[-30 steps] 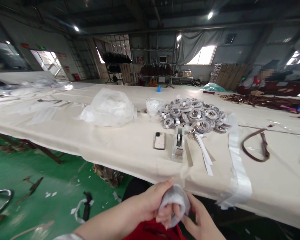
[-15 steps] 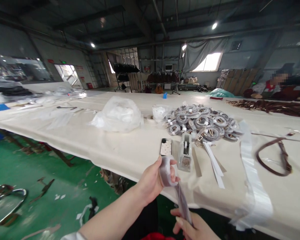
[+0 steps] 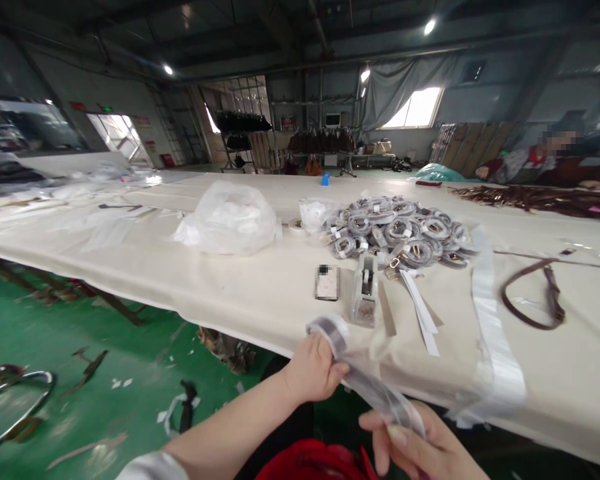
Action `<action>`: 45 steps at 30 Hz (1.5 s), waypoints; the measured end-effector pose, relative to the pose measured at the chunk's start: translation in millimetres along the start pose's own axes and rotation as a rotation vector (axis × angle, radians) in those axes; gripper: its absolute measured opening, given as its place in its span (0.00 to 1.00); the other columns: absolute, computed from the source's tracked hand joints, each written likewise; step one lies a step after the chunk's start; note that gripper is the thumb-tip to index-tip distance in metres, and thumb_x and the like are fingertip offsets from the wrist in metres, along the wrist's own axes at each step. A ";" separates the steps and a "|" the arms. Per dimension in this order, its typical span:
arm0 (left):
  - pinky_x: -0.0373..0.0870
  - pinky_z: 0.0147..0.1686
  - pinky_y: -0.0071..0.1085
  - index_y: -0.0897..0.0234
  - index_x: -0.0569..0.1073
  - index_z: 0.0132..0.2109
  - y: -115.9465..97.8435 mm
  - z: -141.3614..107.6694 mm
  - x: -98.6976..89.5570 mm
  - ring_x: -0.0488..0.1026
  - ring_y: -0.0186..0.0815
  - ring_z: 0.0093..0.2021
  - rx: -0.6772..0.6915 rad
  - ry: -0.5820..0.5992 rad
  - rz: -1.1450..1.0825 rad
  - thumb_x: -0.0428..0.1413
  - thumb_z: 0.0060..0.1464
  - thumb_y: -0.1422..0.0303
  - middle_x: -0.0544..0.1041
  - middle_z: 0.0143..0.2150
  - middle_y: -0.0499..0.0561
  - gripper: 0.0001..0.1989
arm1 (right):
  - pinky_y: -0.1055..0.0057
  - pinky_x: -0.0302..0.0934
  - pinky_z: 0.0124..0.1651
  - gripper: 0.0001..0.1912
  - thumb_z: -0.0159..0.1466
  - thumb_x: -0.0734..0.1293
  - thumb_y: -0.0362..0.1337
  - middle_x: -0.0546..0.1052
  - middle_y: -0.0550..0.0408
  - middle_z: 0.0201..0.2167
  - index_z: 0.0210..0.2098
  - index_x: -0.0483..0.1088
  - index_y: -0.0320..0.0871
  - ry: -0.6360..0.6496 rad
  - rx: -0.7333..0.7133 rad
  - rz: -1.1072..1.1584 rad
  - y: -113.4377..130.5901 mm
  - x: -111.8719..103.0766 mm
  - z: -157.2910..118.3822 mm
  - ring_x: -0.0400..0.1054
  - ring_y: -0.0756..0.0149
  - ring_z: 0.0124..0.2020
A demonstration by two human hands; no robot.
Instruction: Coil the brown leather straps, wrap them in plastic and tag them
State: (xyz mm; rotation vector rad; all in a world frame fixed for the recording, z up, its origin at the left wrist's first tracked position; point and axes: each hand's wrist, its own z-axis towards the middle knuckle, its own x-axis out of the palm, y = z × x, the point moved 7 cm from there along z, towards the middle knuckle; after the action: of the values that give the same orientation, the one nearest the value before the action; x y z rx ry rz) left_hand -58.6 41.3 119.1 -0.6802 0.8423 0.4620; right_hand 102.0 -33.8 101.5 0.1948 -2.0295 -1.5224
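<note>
Now curled tighter, left fingers (image 3: 322,353) clamp the wrapped strap (image 3: 375,389); right fingers (image 3: 406,443) hold it.

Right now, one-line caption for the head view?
Left hand and right hand hold a partly coiled grey strap before a table bearing coiled straps.
</note>
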 end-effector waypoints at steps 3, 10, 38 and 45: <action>0.71 0.41 0.59 0.79 0.72 0.49 -21.6 -3.8 18.8 0.75 0.62 0.41 0.011 0.151 0.016 0.43 0.60 0.40 0.75 0.39 0.73 0.40 | 0.74 0.40 0.23 0.19 0.63 0.69 0.51 0.77 0.52 0.23 0.40 0.80 0.42 -0.123 -0.114 0.016 11.3 -18.7 -1.2 0.50 0.76 0.18; 0.69 0.34 0.38 0.66 0.73 0.36 -42.7 7.1 16.3 0.73 0.46 0.32 -0.137 0.382 -0.219 0.52 0.60 0.50 0.75 0.30 0.57 0.21 | 0.69 0.60 0.28 0.23 0.62 0.68 0.55 0.78 0.51 0.23 0.32 0.80 0.40 -0.338 -0.124 -0.454 19.5 -65.6 1.7 0.67 0.65 0.23; 0.69 0.26 0.34 0.70 0.77 0.30 -34.3 -40.1 83.6 0.67 0.36 0.15 -0.872 0.559 -2.161 0.42 0.54 0.47 0.70 0.15 0.51 0.31 | 0.69 0.67 0.40 0.20 0.71 0.56 0.51 0.78 0.52 0.32 0.39 0.70 0.43 -0.309 -0.203 -0.545 -40.6 2.1 22.8 0.72 0.61 0.33; 0.69 0.34 0.32 0.69 0.77 0.38 -6.1 -44.2 81.2 0.75 0.38 0.30 -0.956 0.354 -1.466 0.51 0.54 0.39 0.78 0.29 0.53 0.34 | 0.68 0.64 0.44 0.16 0.71 0.59 0.48 0.78 0.53 0.37 0.40 0.71 0.44 -0.100 -0.082 -0.694 -8.5 -5.3 9.9 0.71 0.60 0.38</action>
State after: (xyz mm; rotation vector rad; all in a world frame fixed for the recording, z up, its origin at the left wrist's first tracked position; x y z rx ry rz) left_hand -29.9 14.6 35.2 -2.0512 0.2005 -0.6847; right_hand 99.1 -26.1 90.1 0.8783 -2.0799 -2.0464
